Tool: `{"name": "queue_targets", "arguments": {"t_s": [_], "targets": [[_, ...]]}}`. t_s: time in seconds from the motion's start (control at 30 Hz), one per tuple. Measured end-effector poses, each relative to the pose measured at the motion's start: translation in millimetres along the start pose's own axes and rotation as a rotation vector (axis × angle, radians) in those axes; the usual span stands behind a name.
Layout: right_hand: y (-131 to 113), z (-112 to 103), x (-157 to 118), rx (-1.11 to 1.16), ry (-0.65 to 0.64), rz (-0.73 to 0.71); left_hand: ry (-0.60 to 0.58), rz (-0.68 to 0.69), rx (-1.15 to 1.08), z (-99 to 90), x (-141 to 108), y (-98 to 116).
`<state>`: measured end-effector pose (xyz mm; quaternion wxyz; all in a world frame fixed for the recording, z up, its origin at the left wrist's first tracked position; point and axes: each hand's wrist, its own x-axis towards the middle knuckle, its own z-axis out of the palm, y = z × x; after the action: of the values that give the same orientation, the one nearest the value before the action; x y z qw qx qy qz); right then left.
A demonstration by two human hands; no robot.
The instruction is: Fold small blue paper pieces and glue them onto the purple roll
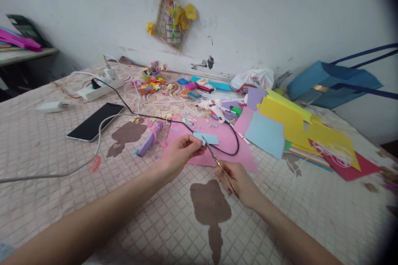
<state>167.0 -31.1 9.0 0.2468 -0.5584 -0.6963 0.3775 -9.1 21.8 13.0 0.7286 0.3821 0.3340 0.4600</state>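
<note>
My left hand [183, 152] pinches the left end of a small light blue strip of paper [211, 138]. In my right hand [239, 182] is a pair of scissors [220, 165], its blades pointing up and left to the strip's lower edge. Whether the blades touch the strip I cannot tell. Beneath both lies a pink sheet [245, 161]. Just behind the strip, a white glue gun [217, 112] rests on the table with its black cord [238, 143] looping over the pink sheet. A purple rolled piece [149, 140] lies left of my left hand.
Coloured sheets [280, 116] are stacked at the right, with white string [332, 153] on top. A phone [96, 122], power strip [99, 87] and cables occupy the left. Paper scraps [186, 120] and a small flower pot [151, 75] stand farther back; a blue bag [332, 80] is back right.
</note>
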Motion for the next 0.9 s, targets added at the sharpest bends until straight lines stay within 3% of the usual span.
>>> {"name": "queue_targets", "arguments": {"t_s": [0.23,0.4,0.53,0.7,0.9], "targets": [[-0.9,-0.3,-1.0,0.015,-0.006,0.018,-0.004,-0.003,0.002,-0.2,0.1,0.6],[2.6,2.2,-0.1,0.147,-0.001,0.056,-0.024,-0.018,-0.006,-1.4,1.6,0.4],[2.6,0.3,3.6,0.300,0.041,0.128,-0.099,-0.071,0.052,-1.9,0.7,-0.9],[1.1,-5.8,6.6,0.487,0.119,0.118,-0.235,-0.167,0.207,-1.1,-3.3,-2.5],[2.1,-5.1,5.7,0.558,0.103,0.108,-0.256,-0.209,0.242,0.0,-4.6,-5.3]]}}
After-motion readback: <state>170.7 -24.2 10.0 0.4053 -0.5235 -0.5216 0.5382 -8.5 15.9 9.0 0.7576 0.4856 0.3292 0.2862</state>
